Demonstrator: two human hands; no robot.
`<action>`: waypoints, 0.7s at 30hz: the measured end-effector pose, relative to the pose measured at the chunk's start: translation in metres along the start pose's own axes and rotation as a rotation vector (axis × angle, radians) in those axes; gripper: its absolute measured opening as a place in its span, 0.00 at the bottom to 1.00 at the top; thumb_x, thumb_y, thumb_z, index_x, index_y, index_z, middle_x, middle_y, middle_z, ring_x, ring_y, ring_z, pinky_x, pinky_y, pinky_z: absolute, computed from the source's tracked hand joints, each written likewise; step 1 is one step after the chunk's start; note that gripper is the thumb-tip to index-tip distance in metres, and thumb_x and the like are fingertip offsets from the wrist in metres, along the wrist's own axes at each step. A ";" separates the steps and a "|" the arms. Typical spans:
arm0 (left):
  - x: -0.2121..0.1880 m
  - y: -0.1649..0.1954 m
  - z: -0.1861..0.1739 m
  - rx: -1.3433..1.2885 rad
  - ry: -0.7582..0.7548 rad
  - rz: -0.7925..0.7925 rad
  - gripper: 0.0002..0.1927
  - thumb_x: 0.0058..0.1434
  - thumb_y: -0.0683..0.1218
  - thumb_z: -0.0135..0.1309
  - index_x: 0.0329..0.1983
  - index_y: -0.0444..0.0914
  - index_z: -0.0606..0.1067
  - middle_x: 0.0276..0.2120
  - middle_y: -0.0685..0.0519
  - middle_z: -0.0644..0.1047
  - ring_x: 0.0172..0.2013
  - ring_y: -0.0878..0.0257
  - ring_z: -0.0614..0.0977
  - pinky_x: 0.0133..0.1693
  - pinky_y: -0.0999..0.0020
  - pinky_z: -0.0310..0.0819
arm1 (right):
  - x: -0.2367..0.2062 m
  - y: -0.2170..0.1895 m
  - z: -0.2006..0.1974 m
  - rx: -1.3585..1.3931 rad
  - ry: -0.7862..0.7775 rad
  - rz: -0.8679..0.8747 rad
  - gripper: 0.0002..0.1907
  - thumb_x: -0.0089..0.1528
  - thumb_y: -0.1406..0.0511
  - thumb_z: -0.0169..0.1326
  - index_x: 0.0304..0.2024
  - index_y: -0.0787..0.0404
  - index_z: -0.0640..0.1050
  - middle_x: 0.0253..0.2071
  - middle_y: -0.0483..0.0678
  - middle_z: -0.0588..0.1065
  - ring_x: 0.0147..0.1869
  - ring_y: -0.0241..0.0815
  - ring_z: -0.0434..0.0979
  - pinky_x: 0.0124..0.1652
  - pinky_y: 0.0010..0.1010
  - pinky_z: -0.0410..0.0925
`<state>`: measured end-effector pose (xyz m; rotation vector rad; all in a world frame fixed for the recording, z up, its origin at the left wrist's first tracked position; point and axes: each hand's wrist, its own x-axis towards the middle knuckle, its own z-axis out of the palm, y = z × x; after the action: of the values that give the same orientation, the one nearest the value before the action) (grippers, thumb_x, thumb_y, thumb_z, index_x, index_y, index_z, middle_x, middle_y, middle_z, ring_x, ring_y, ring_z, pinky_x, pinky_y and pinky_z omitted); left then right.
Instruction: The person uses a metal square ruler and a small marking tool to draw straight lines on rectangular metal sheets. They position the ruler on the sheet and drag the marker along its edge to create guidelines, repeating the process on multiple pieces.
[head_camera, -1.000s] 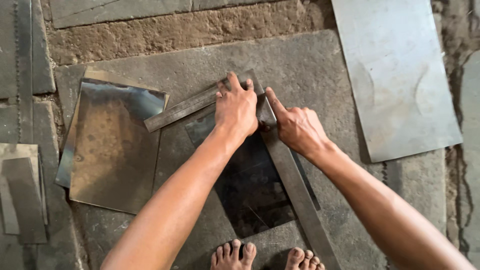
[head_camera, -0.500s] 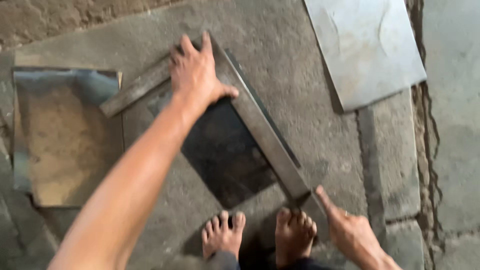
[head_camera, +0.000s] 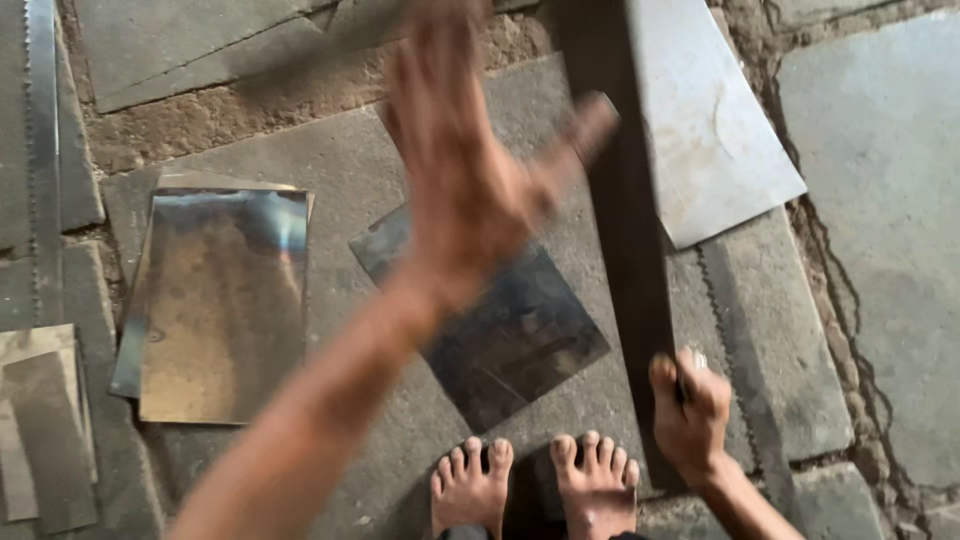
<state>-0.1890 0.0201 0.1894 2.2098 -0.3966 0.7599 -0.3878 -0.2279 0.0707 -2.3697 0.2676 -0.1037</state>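
Over the stone floor (head_camera: 300, 160), a person lifts a long dark metal bar (head_camera: 625, 200) above a dark square sheet (head_camera: 500, 320).

Low at the right, the right hand (head_camera: 690, 405) is clenched around the bar's near end; the bar runs up and away from it, crossing the pale sheet (head_camera: 715, 130) at top right. The left hand (head_camera: 470, 180) is raised and motion-blurred, fingers spread open, holding nothing, hovering above the dark square sheet's far corner. That sheet lies flat on the floor just ahead of the person's bare feet (head_camera: 535, 480). To the left lies a stack of tarnished rectangular sheets (head_camera: 220, 300), and narrow metal strips (head_camera: 40, 140) lie along the left edge.
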 end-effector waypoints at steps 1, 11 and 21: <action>-0.015 0.024 -0.006 -0.016 -0.012 -0.063 0.61 0.56 0.63 0.73 0.76 0.30 0.49 0.71 0.34 0.58 0.71 0.45 0.61 0.67 0.46 0.59 | 0.006 -0.010 -0.002 0.073 -0.061 -0.139 0.11 0.65 0.67 0.55 0.30 0.68 0.73 0.25 0.58 0.68 0.27 0.52 0.70 0.29 0.40 0.64; -0.138 -0.054 -0.025 0.190 -0.327 -0.762 0.27 0.49 0.58 0.71 0.33 0.31 0.76 0.29 0.36 0.80 0.33 0.38 0.82 0.35 0.48 0.75 | 0.081 -0.044 0.057 0.104 -0.244 0.134 0.14 0.65 0.62 0.54 0.48 0.62 0.81 0.39 0.60 0.79 0.44 0.60 0.81 0.42 0.42 0.71; -0.231 -0.085 -0.011 0.323 -0.358 -0.611 0.27 0.49 0.59 0.69 0.35 0.31 0.75 0.26 0.34 0.79 0.30 0.33 0.80 0.34 0.44 0.73 | 0.111 -0.047 0.101 -0.159 -0.345 0.262 0.19 0.62 0.53 0.56 0.42 0.61 0.82 0.43 0.58 0.81 0.51 0.62 0.80 0.50 0.51 0.71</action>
<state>-0.3304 0.0949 0.0027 2.5730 0.2552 0.0983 -0.2568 -0.1513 0.0293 -2.4338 0.4260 0.4616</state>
